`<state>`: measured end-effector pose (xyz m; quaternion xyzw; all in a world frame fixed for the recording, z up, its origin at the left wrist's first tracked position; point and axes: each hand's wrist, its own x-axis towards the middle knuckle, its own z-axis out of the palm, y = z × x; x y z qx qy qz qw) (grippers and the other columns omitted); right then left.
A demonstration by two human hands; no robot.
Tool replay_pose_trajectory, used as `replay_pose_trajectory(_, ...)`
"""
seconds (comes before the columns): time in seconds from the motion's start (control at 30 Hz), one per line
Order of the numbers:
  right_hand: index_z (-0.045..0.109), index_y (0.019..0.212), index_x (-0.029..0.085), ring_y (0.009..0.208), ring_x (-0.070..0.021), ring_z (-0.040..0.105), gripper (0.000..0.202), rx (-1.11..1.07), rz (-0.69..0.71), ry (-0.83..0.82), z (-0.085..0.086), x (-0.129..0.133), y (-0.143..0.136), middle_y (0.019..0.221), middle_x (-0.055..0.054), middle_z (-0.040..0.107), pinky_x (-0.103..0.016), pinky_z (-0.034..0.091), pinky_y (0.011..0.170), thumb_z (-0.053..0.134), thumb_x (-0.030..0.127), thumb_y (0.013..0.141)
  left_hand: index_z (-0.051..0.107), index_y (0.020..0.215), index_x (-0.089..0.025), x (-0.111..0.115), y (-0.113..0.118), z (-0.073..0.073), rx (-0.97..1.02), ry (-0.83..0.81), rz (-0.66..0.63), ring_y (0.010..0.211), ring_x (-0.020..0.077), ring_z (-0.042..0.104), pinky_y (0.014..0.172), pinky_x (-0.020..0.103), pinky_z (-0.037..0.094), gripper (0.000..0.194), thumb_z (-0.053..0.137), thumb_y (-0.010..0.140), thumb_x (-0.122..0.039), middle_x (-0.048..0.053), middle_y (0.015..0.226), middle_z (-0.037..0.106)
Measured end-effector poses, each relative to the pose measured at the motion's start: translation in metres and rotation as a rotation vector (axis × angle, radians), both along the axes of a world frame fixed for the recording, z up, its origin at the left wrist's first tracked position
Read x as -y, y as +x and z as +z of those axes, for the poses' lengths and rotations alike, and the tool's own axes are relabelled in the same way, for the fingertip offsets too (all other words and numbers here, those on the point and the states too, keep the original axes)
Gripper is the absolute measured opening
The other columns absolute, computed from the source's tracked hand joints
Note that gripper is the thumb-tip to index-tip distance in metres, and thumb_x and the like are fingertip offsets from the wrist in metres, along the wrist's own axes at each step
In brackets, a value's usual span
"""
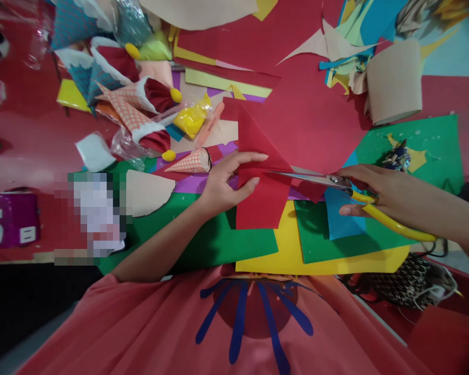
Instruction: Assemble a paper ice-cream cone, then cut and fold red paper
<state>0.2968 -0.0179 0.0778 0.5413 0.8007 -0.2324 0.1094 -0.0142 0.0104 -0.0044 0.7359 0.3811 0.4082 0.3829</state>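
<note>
While pinched between thumb and fingers of the left hand (229,179), red paper (260,177), one folded sheet, matte, bright red, creased into a pointed flap above and a squarish flap hanging below, held just over the layered sheets at mid-table. Closed firmly on that sheet, left thumb underneath, fingers stretched along the fold. Right hand (369,190) wrapped around one pair of scissors (336,185), fingers through yellow handles, silver blades lying level and reaching into the right edge of the red paper, blades parted narrowly as far as can be told. Beneath, laid flat and overlapping: one yellow sheet (320,263), two green sheets (207,245) on left and right, one blue piece (342,221), one purple strip (191,183). Farther back, one large red sheet (308,114) with ragged cut edges. Left of the held paper, one small checked paper cone (189,162) lying on its side; behind it a cluster of finished cones (128,94), count hard to tell, several tipped with yellow balls. At upper right, one beige paper roll (393,80), standing tilted
</note>
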Motion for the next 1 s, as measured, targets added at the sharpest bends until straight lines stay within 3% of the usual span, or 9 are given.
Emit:
replay_pose_trajectory(0.2,0.052,0.124,0.026,0.092,-0.0311,0.068,0.079,-0.03,-0.013,-0.093,-0.001,-0.0012,0.0011,0.112,-0.012,0.067,-0.043,0.054,0.07,0.036,0.084,0.074,0.061,0.112,-0.022,-0.0002,0.0006,0.0004,-0.039,-0.015,0.004,0.101,0.0168,0.064,0.088,0.029,0.054,0.029,0.06,0.084,-0.03,0.005,0.11,0.068)
replay_pose_trajectory(0.6,0.052,0.126,0.023,0.088,-0.0306,0.069,0.08,-0.039,0.026,-0.082,0.0,-0.0025,0.0004,0.106,-0.011,0.07,-0.041,0.053,0.069,0.034,0.083,0.076,0.062,0.112,-0.02,-0.0013,0.0025,0.0041,0.023,0.129,-0.036,0.099,0.0138,0.067,0.086,0.025,0.054,0.033,0.064,0.08,-0.014,0.003,0.107,0.07)
replay_pose_trajectory(1.0,0.053,0.124,0.023,0.087,-0.0282,0.07,0.07,-0.077,0.122,-0.045,0.003,-0.0064,0.0016,0.106,-0.009,0.07,-0.037,0.052,0.067,0.036,0.076,0.081,0.061,0.113,-0.019,0.0,0.0024,0.0065,-0.005,0.055,-0.045,0.102,0.0147,0.066,0.091,0.026,0.053,0.029,0.062,0.083,-0.02,0.004,0.11,0.069)
